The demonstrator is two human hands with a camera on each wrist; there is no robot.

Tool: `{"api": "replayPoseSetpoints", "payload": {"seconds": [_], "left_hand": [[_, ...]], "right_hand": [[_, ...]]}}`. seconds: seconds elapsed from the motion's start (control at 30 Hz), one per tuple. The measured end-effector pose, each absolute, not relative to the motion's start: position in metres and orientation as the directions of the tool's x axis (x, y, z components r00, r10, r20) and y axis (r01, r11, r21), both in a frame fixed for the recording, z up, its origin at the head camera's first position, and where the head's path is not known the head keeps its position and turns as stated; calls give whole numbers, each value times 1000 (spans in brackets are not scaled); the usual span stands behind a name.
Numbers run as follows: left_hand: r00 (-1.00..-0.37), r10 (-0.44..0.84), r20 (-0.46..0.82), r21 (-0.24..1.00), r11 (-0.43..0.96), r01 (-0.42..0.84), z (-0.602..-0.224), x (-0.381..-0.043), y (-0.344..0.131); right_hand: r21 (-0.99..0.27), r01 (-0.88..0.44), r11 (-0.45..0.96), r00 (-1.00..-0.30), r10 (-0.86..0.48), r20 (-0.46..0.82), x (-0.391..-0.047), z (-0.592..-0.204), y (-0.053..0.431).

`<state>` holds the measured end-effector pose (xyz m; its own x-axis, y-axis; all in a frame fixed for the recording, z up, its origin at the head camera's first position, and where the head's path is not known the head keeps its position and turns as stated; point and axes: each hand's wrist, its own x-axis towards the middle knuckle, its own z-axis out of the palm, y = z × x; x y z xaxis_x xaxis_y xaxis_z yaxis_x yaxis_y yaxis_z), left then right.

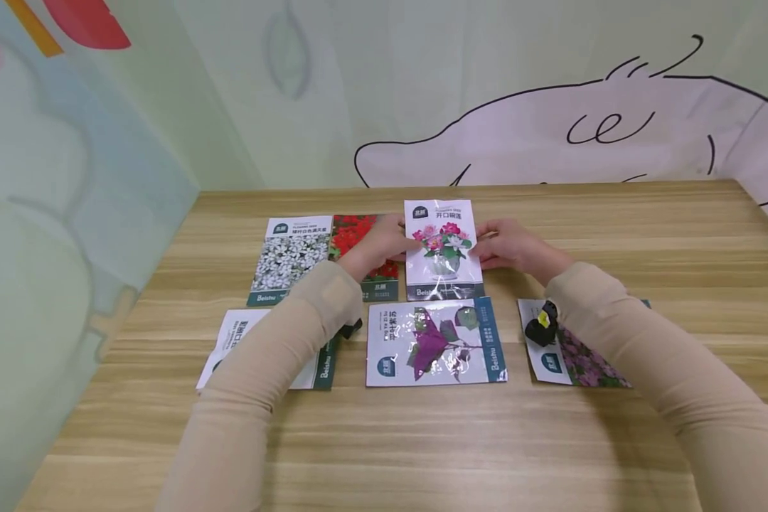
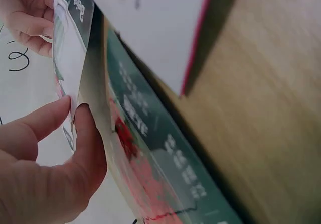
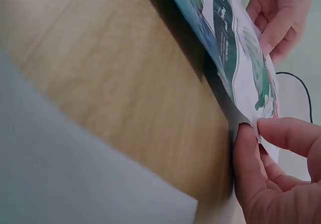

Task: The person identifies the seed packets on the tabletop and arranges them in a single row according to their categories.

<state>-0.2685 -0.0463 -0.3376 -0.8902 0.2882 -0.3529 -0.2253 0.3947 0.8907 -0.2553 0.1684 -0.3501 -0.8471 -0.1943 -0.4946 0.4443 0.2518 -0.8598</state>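
Note:
Both hands pinch a white seed packet (image 1: 444,249) with pink flowers in a bowl on its front, one hand at each side edge. My left hand (image 1: 384,242) has thumb and fingers on its left edge, over the red-flower packet (image 1: 352,235). On the opposite edge my right hand (image 1: 508,245) pinches with thumb and forefinger. In the right wrist view the lower end of the held packet (image 3: 246,63) stands slightly off the table. Just below it in the head view lies a packet with a purple leaf (image 1: 435,348).
A white-flower packet (image 1: 288,259) lies at the back left, beside the red one. Nearer, a packet (image 1: 230,334) is partly under the left sleeve, and a pink-flower packet (image 1: 589,363) partly under the right. The wooden table (image 1: 448,448) meets a wall (image 1: 409,85) with line drawings.

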Motion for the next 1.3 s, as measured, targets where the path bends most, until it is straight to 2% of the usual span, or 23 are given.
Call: {"api": "replayPoseSetpoints", "payload": {"seconds": [0.13, 0.4, 1.3], "left_hand": [[-895, 256, -366, 869, 437, -230, -337, -270, -50], [-918, 209, -336, 821, 544, -177, -339, -272, -53], [-917, 242, -317, 769, 632, -99, -335, -272, -61]], "right_hand": [[-854, 409, 322, -857, -185, -481, -255, -350, 163], [-845, 379, 378, -873, -156, -461, -256, -348, 154], [-789, 372, 488, -873, -104, -476, -258, -347, 153]]}}
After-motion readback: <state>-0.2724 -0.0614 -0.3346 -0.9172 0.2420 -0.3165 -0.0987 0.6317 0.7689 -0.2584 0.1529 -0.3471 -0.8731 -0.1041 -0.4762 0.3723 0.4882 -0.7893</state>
